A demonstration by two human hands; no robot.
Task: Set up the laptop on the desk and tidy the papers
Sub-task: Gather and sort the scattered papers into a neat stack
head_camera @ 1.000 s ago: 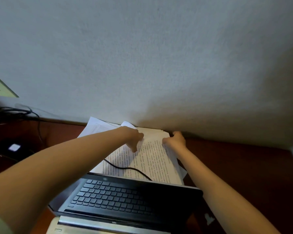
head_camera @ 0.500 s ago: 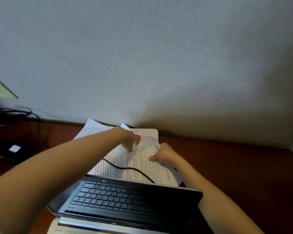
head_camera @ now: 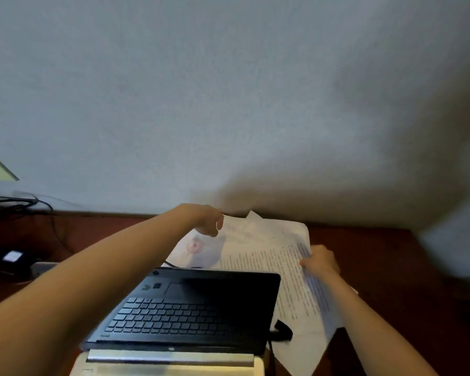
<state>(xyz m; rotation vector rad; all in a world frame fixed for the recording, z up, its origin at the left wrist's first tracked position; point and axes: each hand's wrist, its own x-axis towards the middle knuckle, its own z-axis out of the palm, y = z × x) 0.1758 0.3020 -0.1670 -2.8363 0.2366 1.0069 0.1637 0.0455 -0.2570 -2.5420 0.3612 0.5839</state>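
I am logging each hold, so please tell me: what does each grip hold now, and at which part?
The right grip holds the papers at their right edge. The left grip seems to pinch a stamped sheet at its top edge.

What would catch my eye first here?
An open black laptop fills the lower middle, with both arms reaching past it. Beyond it, white printed papers fan across the dark desk; the left hand pinches their top, and the right hand grips their right edge.
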